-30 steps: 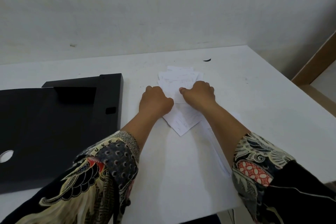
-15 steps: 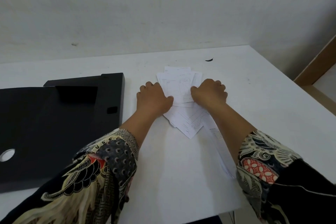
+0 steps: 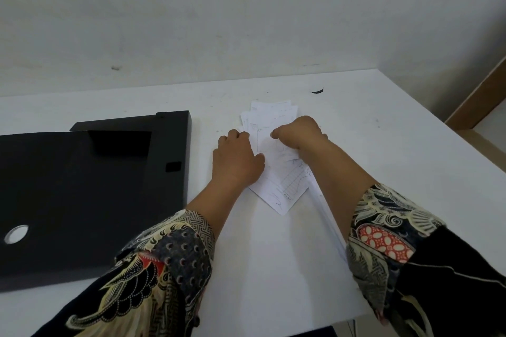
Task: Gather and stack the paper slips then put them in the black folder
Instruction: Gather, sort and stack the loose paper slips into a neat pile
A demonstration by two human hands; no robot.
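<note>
Currently the paper slips [image 3: 275, 145], fanned along a near-to-far axis, are pinched between the left hand [image 3: 237, 160] and right hand [image 3: 297, 134], with the black folder [image 3: 82, 194] lying open leftward.

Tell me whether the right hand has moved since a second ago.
Yes. The right hand has shifted slightly away from the black folder and toward the table's far edge, staying on the paper slips.

You have thin white paper slips [image 3: 276, 172] at frame centre, matt with faint print. The black folder [image 3: 82, 194] at left looks like matt board or plastic; you can't tell which from here. Under them the white table [image 3: 383, 145] is smooth and dull, lightly scuffed. Your sleeves [image 3: 169, 260] at the bottom are patterned woven cloth.
</note>
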